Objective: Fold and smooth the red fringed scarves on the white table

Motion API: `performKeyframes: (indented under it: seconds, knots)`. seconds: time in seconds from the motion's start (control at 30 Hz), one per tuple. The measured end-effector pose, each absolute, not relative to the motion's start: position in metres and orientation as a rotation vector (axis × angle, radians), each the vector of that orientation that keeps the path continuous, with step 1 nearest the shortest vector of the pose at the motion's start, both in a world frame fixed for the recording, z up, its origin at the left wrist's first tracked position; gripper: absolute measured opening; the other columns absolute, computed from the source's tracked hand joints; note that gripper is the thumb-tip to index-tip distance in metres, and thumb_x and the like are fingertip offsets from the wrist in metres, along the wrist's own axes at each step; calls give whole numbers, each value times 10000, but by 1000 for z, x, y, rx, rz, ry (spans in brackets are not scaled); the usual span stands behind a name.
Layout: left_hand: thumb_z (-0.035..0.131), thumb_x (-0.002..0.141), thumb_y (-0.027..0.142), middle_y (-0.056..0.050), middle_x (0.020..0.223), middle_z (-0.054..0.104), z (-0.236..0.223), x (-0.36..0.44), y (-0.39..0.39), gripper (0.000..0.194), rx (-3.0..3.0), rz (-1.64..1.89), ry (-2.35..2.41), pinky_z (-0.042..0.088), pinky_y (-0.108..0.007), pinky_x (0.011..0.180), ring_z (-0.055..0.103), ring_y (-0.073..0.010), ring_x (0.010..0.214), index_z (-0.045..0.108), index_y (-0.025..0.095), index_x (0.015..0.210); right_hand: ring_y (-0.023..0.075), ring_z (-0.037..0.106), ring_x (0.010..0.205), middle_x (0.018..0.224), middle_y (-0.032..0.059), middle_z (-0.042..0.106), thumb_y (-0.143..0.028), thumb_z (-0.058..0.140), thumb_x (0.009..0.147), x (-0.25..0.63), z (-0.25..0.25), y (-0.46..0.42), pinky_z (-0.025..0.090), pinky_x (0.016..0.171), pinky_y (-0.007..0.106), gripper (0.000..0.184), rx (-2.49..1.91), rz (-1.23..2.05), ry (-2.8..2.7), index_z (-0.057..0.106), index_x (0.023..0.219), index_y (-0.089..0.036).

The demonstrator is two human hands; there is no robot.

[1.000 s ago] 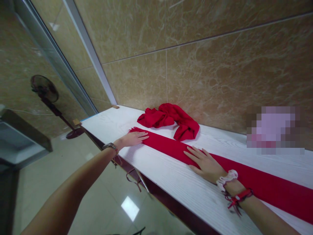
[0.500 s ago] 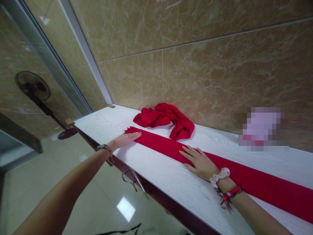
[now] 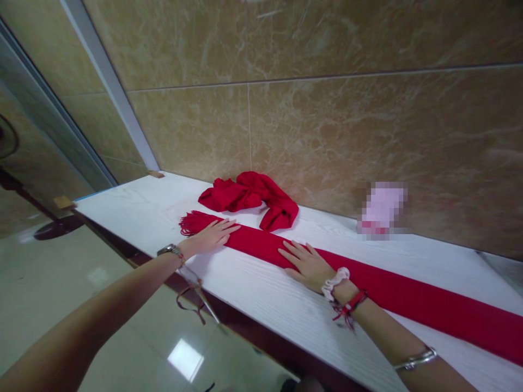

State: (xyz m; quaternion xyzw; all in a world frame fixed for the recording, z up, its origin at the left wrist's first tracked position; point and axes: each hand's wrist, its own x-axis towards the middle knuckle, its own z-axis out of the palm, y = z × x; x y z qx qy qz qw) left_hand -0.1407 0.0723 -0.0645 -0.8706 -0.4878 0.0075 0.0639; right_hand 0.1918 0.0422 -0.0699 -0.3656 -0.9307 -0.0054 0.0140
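A long red scarf (image 3: 392, 286) lies flat in a narrow strip along the white table (image 3: 253, 294), its fringe (image 3: 195, 221) at the left end. My left hand (image 3: 210, 237) rests flat on the scarf close to the fringe, fingers stretched out. Farther right, my right hand (image 3: 308, 264) is spread across the scarf's near edge, palm down. Neither hand grips the cloth. Behind the scarf, against the wall, sits a crumpled red cloth (image 3: 249, 197). The scarf's right end runs out of the picture.
A blurred-out pinkish item (image 3: 383, 209) stands by the marbled tile wall (image 3: 368, 125). Small wooden blocks (image 3: 65, 203) sit at the table's left end. On the floor at far left is a standing fan (image 3: 57, 226). A strap (image 3: 192, 307) hangs below the table's front edge.
The view has swung to the right. My left hand has slid a little along the scarf away from the fringe, and more of the fringe shows, spread out. The right hand stays on the scarf.
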Motion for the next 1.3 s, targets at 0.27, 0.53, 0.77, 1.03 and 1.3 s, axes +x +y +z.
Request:
performKeyframes:
  seconds: [0.27, 0.53, 0.77, 1.03, 1.3]
  knots:
    - [270, 882, 240, -124, 1338, 396, -67, -233, 74, 429, -2281, 80, -1823, 347, -426, 949, 357, -254, 1226, 414, 143, 1274, 284, 230, 1284, 1403, 97, 282, -495, 292, 864, 225, -75, 38, 238, 1004, 546, 551, -1250, 55, -2889, 329, 1335, -212]
    - [425, 825, 297, -87, 1320, 430, -38, -237, 62, 469, -2495, 287, -1386, 287, -299, 994, 379, -196, 1213, 403, 165, 1274, 289, 293, 1258, 1366, 102, 359, -552, 250, 846, 223, -91, 45, 296, 979, 543, 584, -1162, -63, -2813, 417, 1287, -207]
    - [377, 802, 66, -25, 1265, 499, -41, -245, 65, 449, -2199, 205, -1770, 388, -269, 885, 472, -154, 1131, 495, 260, 1190, 289, 344, 1232, 1339, 97, 404, -555, 264, 840, 230, -106, 50, 348, 946, 532, 567, -1071, -170, -2743, 443, 1269, -229]
    - [416, 789, 114, -188, 1313, 398, -31, -258, 72, 472, -1756, 80, -2086, 378, -443, 887, 400, -299, 1183, 410, 121, 1262, 284, 359, 1224, 1331, 89, 416, -555, 264, 841, 230, -106, 50, 364, 940, 519, 562, -1064, -215, -2744, 448, 1264, -234]
    - [481, 734, 174, -85, 1362, 370, -32, -229, 67, 586, -2495, 353, -1596, 265, -269, 1006, 317, -174, 1252, 338, 158, 1302, 285, 365, 1220, 1319, 103, 430, -547, 235, 850, 228, -104, 48, 368, 927, 530, 575, -1054, -240, -2735, 443, 1268, -212]
